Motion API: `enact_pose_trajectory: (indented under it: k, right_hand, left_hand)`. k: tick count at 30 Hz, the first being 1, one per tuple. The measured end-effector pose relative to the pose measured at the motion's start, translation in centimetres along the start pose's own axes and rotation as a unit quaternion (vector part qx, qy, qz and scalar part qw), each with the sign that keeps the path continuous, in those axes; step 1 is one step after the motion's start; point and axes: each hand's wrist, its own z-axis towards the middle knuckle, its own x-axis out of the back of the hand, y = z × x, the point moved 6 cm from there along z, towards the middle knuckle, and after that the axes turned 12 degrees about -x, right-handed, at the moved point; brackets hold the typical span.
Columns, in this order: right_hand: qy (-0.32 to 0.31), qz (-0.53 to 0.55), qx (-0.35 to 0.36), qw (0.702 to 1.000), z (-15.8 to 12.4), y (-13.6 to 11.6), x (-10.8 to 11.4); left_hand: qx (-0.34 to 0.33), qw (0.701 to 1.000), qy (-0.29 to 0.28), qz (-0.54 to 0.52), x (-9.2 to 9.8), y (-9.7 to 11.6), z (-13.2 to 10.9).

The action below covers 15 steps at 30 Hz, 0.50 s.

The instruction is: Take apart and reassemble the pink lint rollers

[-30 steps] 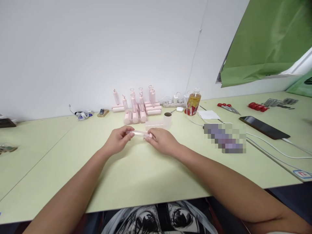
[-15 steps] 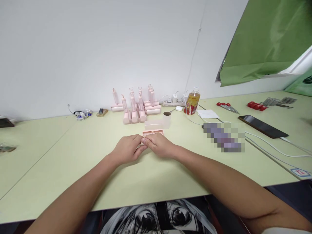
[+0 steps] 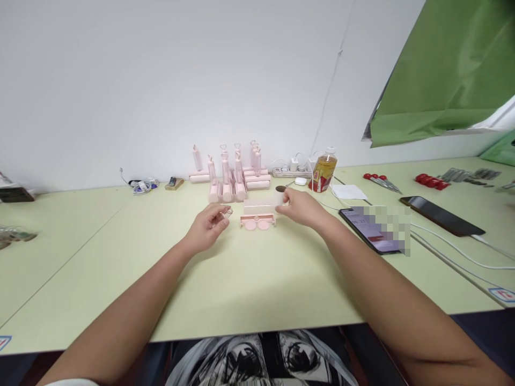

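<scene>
My left hand point(image 3: 205, 228) is raised left of the middle, its fingers curled around a small clear piece point(image 3: 228, 213) whose kind I cannot make out. My right hand point(image 3: 300, 206) has its thumb and fingers around a pale upright roll point(image 3: 279, 196) with a dark hollow core, hiding its right side. Between the hands lies a pink frame-like part point(image 3: 257, 218) with two round pink lobes at its front. Just behind it rests a translucent pale pink cover point(image 3: 260, 206).
Behind stand several pink cylinders point(image 3: 226, 187) with looped tops. A drink bottle point(image 3: 324, 170), a power strip point(image 3: 285, 172) and white paper point(image 3: 349, 192) are to their right. Nearer right lie a phone point(image 3: 368, 230), a black tablet-like device point(image 3: 440, 216) and cables.
My hands, together over the pink part before, have moved apart. The left went left with the small clear piece; the right moved right and back to the roll. The pink part is now uncovered.
</scene>
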Motion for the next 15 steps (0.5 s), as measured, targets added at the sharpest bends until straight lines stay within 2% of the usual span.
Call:
enact_pose_trajectory:
  k: [3, 6, 8, 10, 12, 13, 14, 15]
  right_hand:
    - [-0.067, -0.080, -0.025, 0.994, 1.8, 1.9, -2.5]
    - [-0.094, -0.091, -0.027, 0.991, 2.4, 2.6, -4.0]
    - [-0.099, -0.096, -0.034, 0.990, 2.4, 2.9, -3.8]
    - [-0.070, -0.093, -0.054, 0.992, 2.1, 3.0, -2.3]
    - [-0.018, -0.049, -0.059, 0.997, 1.4, 2.6, -0.3]
    - [-0.006, 0.000, -0.033, 0.999, 0.8, 1.9, 0.3]
    - [-0.025, 0.073, 0.017, 0.997, 0.1, 0.7, 0.5]
    - [-0.081, 0.167, 0.081, 0.979, -1.0, -0.7, 0.2]
  left_hand:
    - [0.029, 0.999, -0.020, 0.009, -0.7, 0.1, -0.2]
    - [0.065, 0.998, 0.020, 0.017, -0.1, 0.4, -0.1]
    - [0.091, 0.994, 0.065, -0.014, 0.5, 0.6, 0.0]
    - [0.128, 0.982, 0.104, -0.087, 0.8, 0.5, 0.0]
    - [0.167, 0.962, 0.126, -0.178, 0.4, 0.5, 0.0]
    - [0.183, 0.949, 0.129, -0.224, -0.1, 0.5, 0.0]
    - [0.195, 0.935, 0.126, -0.267, -0.6, 0.6, -0.1]
    - [0.201, 0.923, 0.120, -0.305, -1.3, 0.8, -0.1]
